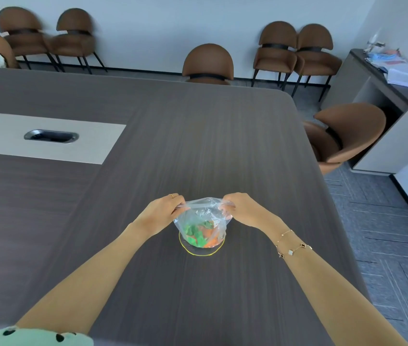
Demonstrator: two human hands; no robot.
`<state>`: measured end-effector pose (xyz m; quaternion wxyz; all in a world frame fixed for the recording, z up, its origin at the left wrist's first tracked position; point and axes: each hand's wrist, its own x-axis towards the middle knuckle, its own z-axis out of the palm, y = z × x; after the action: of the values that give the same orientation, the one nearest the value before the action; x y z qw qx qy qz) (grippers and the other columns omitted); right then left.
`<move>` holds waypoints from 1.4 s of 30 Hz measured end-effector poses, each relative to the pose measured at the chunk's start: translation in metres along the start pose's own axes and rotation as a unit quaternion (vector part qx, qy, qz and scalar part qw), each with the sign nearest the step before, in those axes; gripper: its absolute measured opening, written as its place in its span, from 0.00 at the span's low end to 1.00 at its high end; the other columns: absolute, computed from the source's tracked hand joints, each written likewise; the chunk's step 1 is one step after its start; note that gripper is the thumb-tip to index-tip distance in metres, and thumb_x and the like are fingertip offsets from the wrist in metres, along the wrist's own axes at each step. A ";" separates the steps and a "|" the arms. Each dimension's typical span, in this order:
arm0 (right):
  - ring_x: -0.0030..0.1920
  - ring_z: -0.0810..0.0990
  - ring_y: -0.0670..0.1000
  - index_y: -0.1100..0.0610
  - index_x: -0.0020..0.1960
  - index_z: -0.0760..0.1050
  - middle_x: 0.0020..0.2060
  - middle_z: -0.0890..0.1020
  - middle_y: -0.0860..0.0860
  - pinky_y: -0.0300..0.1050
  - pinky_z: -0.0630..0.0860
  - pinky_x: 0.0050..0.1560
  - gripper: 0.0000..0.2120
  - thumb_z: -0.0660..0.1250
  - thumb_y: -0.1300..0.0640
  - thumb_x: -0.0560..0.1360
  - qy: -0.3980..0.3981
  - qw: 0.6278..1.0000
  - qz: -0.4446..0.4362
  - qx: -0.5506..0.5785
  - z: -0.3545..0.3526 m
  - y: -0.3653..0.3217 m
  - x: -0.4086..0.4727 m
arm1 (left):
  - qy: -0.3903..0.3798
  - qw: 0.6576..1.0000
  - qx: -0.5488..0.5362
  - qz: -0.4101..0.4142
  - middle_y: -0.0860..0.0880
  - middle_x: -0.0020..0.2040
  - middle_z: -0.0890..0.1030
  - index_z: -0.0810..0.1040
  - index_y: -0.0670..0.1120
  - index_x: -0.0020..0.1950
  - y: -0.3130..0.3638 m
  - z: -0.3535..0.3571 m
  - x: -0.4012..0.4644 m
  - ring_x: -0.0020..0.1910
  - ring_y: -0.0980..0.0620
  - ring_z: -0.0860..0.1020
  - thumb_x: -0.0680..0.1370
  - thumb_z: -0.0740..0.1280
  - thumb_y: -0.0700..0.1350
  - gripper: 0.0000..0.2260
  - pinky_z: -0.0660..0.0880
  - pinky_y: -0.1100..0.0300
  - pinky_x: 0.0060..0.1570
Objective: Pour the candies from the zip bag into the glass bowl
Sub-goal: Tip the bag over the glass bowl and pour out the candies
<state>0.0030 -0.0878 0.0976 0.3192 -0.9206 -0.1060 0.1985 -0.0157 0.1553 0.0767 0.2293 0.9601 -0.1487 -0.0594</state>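
Observation:
A clear zip bag (201, 216) hangs upright over the table, with green and orange candies (201, 234) heaped at its bottom. My left hand (161, 211) pinches the bag's top left corner and my right hand (241, 208) pinches the top right corner, stretching the zip edge between them. Right under the bag stands the glass bowl (201, 252), of which only a yellow-tinted rim shows in front; the bag hides the rest. The bag's bottom seems to sit inside the bowl's rim.
The dark wood table (198, 146) has a pale inset strip with a cable port (51, 136) at the left. Brown chairs (208, 62) stand at the far edge and at the right (343, 136). A side cabinet (383, 96) carries papers.

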 end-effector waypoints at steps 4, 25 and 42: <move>0.36 0.71 0.52 0.65 0.44 0.76 0.38 0.77 0.53 0.41 0.65 0.33 0.09 0.57 0.65 0.76 0.023 1.000 -0.010 -0.003 -0.005 0.000 0.002 | 0.010 1.000 -0.003 0.000 0.50 0.44 0.74 0.73 0.44 0.48 0.002 -0.005 0.006 0.41 0.48 0.74 0.81 0.57 0.50 0.12 0.71 0.56 0.42; 0.39 0.74 0.52 0.62 0.45 0.76 0.42 0.80 0.56 0.40 0.67 0.34 0.10 0.57 0.62 0.78 0.053 0.999 -0.001 0.010 -0.018 -0.009 0.009 | 0.044 0.999 -0.011 -0.009 0.50 0.41 0.71 0.73 0.43 0.46 0.009 -0.022 0.030 0.34 0.48 0.71 0.80 0.60 0.44 0.06 0.70 0.53 0.37; 0.46 0.80 0.58 0.63 0.47 0.77 0.46 0.82 0.58 0.43 0.73 0.42 0.08 0.59 0.64 0.76 0.097 0.995 -0.021 0.024 -0.035 -0.030 0.007 | 0.103 0.995 -0.016 0.001 0.50 0.44 0.72 0.75 0.43 0.49 0.011 -0.040 0.032 0.38 0.47 0.72 0.79 0.62 0.42 0.04 0.70 0.55 0.38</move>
<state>0.0219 -0.0817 0.1391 0.3538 -0.9253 -0.0894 0.1034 0.0191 0.1527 0.1163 0.2587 0.9572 -0.1240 0.0372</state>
